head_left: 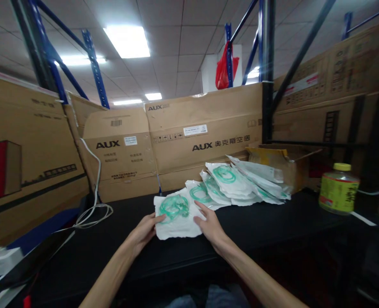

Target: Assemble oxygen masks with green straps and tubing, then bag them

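Left grip (146, 230), right grip (212, 224), pouch (178, 214) between

Left hand (146, 231): its fingers pass partly out of sight behind the held packet (179, 231); the left forearm (112, 267) is cut off at the near edge.
Right hand (212, 229): covers part of the packet's right side; whether any fingers grip beneath cannot be told.
Packet pile (234, 182): the packets overlap, lower ones mostly covered, their number unclear.
Open carton (300, 171): its near left part is behind the pile.
Bottle (338, 192): the label's small print is unreadable.
Red bag (224, 70): contents hidden.
Left carton (48, 124): cut off at the left edge.
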Demonstrator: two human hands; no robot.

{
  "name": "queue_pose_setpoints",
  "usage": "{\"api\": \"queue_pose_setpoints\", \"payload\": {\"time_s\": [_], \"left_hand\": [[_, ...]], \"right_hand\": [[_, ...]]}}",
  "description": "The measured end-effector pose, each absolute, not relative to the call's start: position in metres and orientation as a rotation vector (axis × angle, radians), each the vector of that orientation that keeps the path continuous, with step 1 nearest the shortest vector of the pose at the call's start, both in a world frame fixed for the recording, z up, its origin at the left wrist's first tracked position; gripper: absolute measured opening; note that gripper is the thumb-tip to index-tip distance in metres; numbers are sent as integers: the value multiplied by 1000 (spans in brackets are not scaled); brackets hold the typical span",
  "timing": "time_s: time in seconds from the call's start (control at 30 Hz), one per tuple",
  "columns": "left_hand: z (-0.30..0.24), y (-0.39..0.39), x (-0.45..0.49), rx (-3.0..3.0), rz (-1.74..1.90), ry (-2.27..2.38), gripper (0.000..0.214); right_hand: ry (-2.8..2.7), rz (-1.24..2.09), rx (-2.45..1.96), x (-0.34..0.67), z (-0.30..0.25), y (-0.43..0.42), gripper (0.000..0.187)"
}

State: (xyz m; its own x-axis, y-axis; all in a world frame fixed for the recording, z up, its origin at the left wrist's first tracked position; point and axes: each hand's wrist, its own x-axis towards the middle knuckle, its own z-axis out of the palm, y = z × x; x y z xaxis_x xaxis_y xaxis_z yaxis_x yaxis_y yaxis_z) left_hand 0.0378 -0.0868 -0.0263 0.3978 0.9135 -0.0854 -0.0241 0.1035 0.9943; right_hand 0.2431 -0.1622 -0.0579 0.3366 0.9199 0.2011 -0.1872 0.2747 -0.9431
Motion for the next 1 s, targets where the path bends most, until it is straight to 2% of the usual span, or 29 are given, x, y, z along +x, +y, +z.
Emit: {"api": "queue_pose_setpoints", "payload": {"time_s": [0.13,0.2,0.3,0.4,0.63,0.73,0.87,1.0], "left_hand": [[-10,-93,48,1228,970,870,44],[1,-96,62,1238,1012,834,42],[18,-99,88,1275,1020,761,35],[25,-104,106,1320,998,702,39],[-12,-108,95,1589,910,838,56],[-30,-101,89,1625,888,871,62],[-45,-94,91,1709,851,868,68],[-55,-93,96,1819,828,870,68]], "right_hand": [[-727,1052,-756,229,-48,-161,47],[-651,1079,-649,222,-41,-160,46],[-554,1061,-538,231,-27,-156,41],[-474,976,-480,269,-2,-152,31],[-426,791,-405,391,74,-150,24],[-426,762,-409,427,98,-147,26],[-410,752,-481,463,110,-142,28],[-460,763,-575,475,95,-146,33]]}}
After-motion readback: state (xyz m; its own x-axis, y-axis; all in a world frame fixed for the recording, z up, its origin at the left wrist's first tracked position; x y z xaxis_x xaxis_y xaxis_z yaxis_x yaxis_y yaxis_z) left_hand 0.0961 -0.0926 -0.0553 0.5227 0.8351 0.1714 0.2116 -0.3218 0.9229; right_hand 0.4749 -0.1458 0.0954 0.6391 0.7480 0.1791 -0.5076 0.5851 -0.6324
